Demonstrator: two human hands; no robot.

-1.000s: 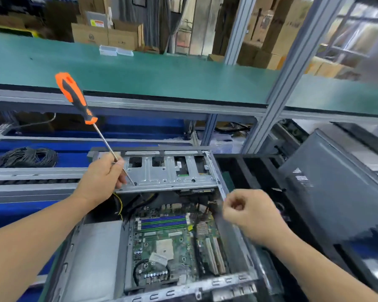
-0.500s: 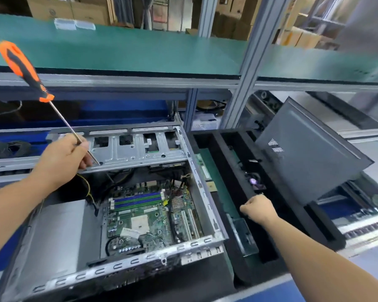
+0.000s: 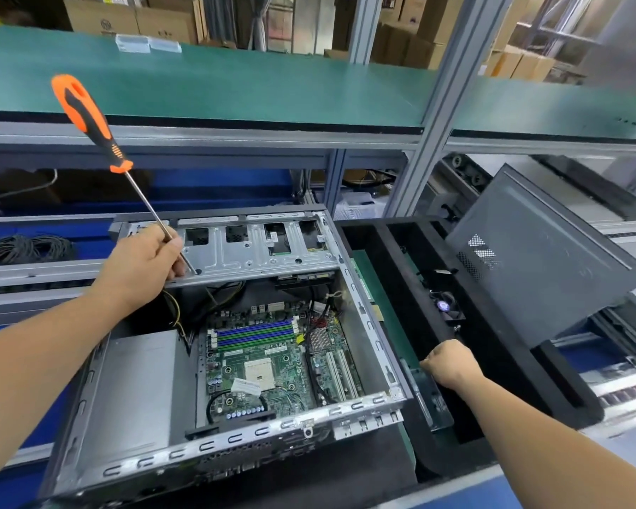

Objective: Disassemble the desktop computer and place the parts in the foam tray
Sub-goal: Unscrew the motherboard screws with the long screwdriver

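The open computer case (image 3: 213,369) fills the lower middle of the frame, its motherboard (image 3: 268,365) bare and a grey box at its lower left. Just right of it sits the black foam tray (image 3: 393,273), running from centre right down toward the lower right; a grey side panel (image 3: 544,273) leans over the tray's upper right part, and a small fan (image 3: 444,306) lies in one of its slots.

A second ago the right hand (image 3: 450,363) was over the case's right wall, fist closed. Now it has crossed to the tray and sits low at the slot's near end, right of centre. Its grip is curled tight, but I cannot tell whether it pinches anything or has already let go. My guess is a small part is being dropped off there, so one more piece is out of the case.

The left hand (image 3: 144,266), left of centre, has stayed at the metal drive cage (image 3: 257,247), pinching the shaft of the screwdriver (image 3: 100,141) with the orange handle pointing to the upper left. That suggests the cage is the next job.
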